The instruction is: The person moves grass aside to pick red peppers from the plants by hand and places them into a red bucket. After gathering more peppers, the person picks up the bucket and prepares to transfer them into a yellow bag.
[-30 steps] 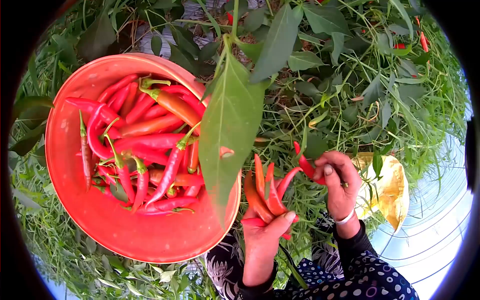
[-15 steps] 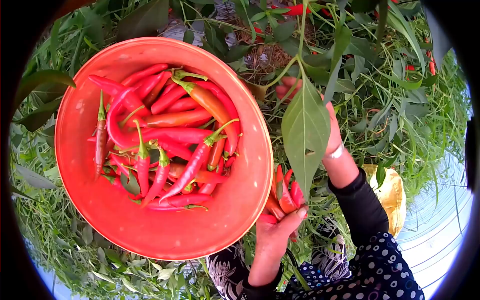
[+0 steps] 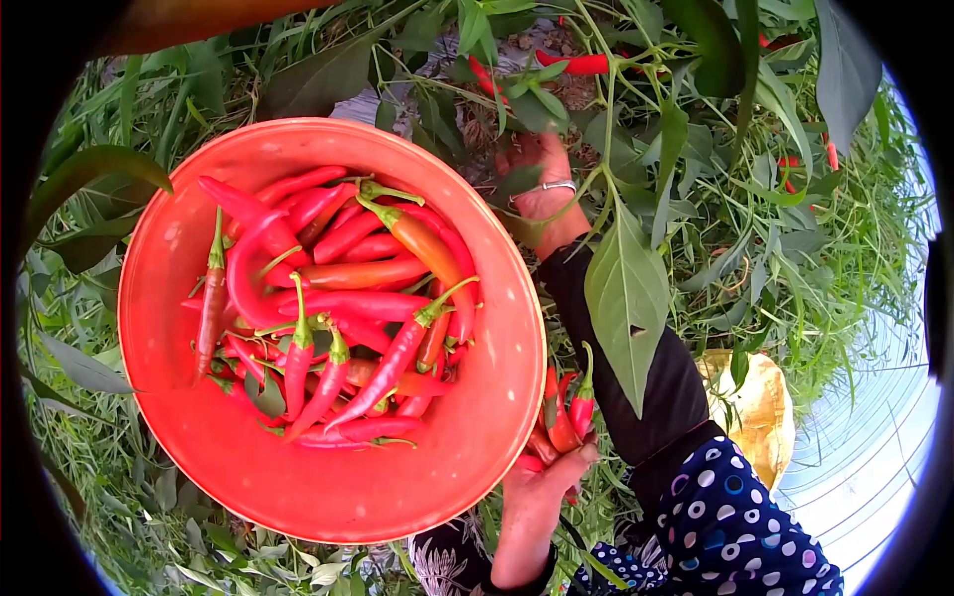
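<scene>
A red bowl (image 3: 338, 497) full of red peppers (image 3: 368, 303), some orange or brownish, fills the left and middle of the view. Just beyond its lower right rim, my left hand (image 3: 542, 487) is closed around several red peppers (image 3: 564, 417), stems sticking up. My right hand (image 3: 542, 169), with a band at the wrist, reaches among the pepper plant leaves above and right of the bowl. Leaves and blur hide its fingers, and whatever they touch cannot be made out. Near it, a few red peppers (image 3: 576, 65) show among the leaves.
A large leaf (image 3: 628, 298) hangs in front of my right sleeve. Pepper stems and leaves cross the top. Dense grass (image 3: 825, 268) covers the ground. At the lower right lie a yellow object (image 3: 760, 407) and a pale ridged surface (image 3: 865, 447).
My right hand has moved up and left, deeper among the leaves. My left hand still holds its peppers. The bowl appears slightly lower in view.
</scene>
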Available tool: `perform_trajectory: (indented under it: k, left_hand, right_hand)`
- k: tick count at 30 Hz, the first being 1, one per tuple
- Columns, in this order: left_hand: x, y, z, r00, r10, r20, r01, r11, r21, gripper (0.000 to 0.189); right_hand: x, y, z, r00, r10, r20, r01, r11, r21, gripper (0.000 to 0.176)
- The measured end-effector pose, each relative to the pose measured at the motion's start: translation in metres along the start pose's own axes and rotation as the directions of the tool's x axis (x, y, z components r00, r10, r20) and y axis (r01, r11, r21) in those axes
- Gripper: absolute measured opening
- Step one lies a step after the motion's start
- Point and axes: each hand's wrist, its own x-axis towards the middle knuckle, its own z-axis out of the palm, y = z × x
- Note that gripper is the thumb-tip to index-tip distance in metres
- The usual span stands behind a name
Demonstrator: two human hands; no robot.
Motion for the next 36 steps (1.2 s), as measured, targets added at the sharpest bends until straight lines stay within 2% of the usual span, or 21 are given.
perform_trajectory:
  k: [1,2,5,7,10,12,13,14,15,16,18,20,22,23,26,27,32,34,35,36]
  left_hand:
    - [0.001,-0.002,0.000,1.000,0.001,0.002,-0.001,1.000,-0.001,0.068]
    - [0.002,-0.005,0.000,0.999,0.042,-0.002,-0.042,0.999,-0.020,0.069]
    - [0.003,-0.007,0.001,0.996,0.087,-0.028,-0.088,0.995,-0.055,0.069]
    - [0.003,-0.008,0.001,0.994,0.095,-0.046,-0.098,0.992,-0.076,0.070]
    - [0.005,-0.010,-0.001,0.996,0.078,-0.038,-0.077,0.996,0.034,0.063]
    - [0.009,-0.017,-0.005,0.986,0.167,-0.025,-0.167,0.986,0.005,0.056]
    - [0.011,-0.019,0.003,0.970,0.218,-0.106,-0.226,0.972,-0.062,0.048]
    - [0.010,-0.016,0.003,0.967,0.229,-0.108,-0.236,0.970,-0.055,0.048]
    - [0.008,-0.014,0.003,0.978,0.186,-0.096,-0.189,0.982,-0.022,0.046]
    - [0.007,-0.013,0.003,0.987,0.137,-0.084,-0.137,0.991,0.010,0.045]
    - [0.008,-0.016,0.002,0.989,0.136,-0.059,-0.136,0.991,-0.001,0.043]
    - [0.007,-0.016,0.007,0.980,0.179,-0.088,-0.183,0.982,-0.044,0.046]
    - [0.006,-0.014,0.007,0.987,0.138,-0.076,-0.140,0.990,-0.025,0.048]
    - [0.004,-0.014,0.009,0.985,0.150,-0.085,-0.155,0.987,-0.049,0.049]
    - [0.004,-0.015,0.009,0.981,0.181,-0.071,-0.185,0.981,-0.058,0.053]
    - [0.002,-0.013,0.011,0.981,0.179,-0.076,-0.183,0.982,-0.054,0.052]
    - [-0.001,-0.008,0.013,0.981,0.181,-0.070,-0.184,0.982,-0.033,0.052]
    - [-0.002,-0.007,0.012,0.985,0.169,-0.040,-0.169,0.986,-0.003,0.055]
    - [-0.003,-0.005,0.014,0.985,0.170,-0.037,-0.170,0.985,-0.006,0.055]
    - [-0.004,-0.003,0.016,0.983,0.175,-0.050,-0.175,0.985,0.006,0.053]
  right_hand:
    - [0.003,-0.011,0.009,0.993,0.112,-0.028,-0.102,0.963,0.250,0.027]
    - [-0.001,-0.024,0.015,0.985,0.167,-0.041,-0.141,0.923,0.357,0.025]
    - [-0.015,-0.051,0.027,0.977,0.204,-0.065,-0.157,0.890,0.429,0.021]
    - [-0.022,-0.065,0.029,0.974,0.213,-0.078,-0.163,0.895,0.414,0.018]
    - [-0.052,-0.087,0.021,0.953,0.260,-0.153,-0.192,0.914,0.357,0.015]
    - [-0.092,-0.115,0.024,0.899,0.363,-0.244,-0.279,0.905,0.321,0.014]
    - [-0.101,-0.103,0.017,0.983,0.149,-0.106,-0.119,0.962,0.246,0.012]
    - [-0.111,-0.090,0.003,0.997,-0.070,0.044,0.060,0.979,0.194,0.010]
    - [-0.119,-0.099,-0.005,0.982,0.182,-0.045,-0.181,0.983,0.041,0.009]
    - [-0.129,-0.101,-0.006,0.982,0.181,-0.044,-0.179,0.983,0.045,0.009]
    - [-0.157,-0.126,-0.003,1.000,0.016,0.008,-0.017,0.991,0.133,0.010]
    - [-0.180,-0.149,-0.010,1.000,0.003,-0.029,-0.001,0.999,0.049,0.012]
    - [-0.185,-0.167,-0.014,0.962,0.224,0.157,-0.260,0.929,0.262,0.018]
    - [-0.186,-0.172,-0.017,0.938,0.245,0.244,-0.304,0.920,0.246,0.023]
    - [-0.197,-0.186,-0.016,0.948,0.273,0.164,-0.305,0.926,0.223,0.023]
    - [-0.198,-0.198,-0.015,0.944,0.270,0.189,-0.286,0.956,0.063,0.023]
    - [-0.214,-0.213,-0.008,0.982,0.182,0.044,-0.179,0.981,-0.072,0.021]
    - [-0.220,-0.219,-0.010,0.994,0.102,0.035,-0.084,0.936,-0.342,0.022]
    - [-0.228,-0.211,-0.019,0.999,0.033,0.027,-0.014,0.846,-0.533,0.024]
    - [-0.240,-0.206,-0.028,0.999,0.045,0.024,-0.024,0.830,-0.557,0.033]
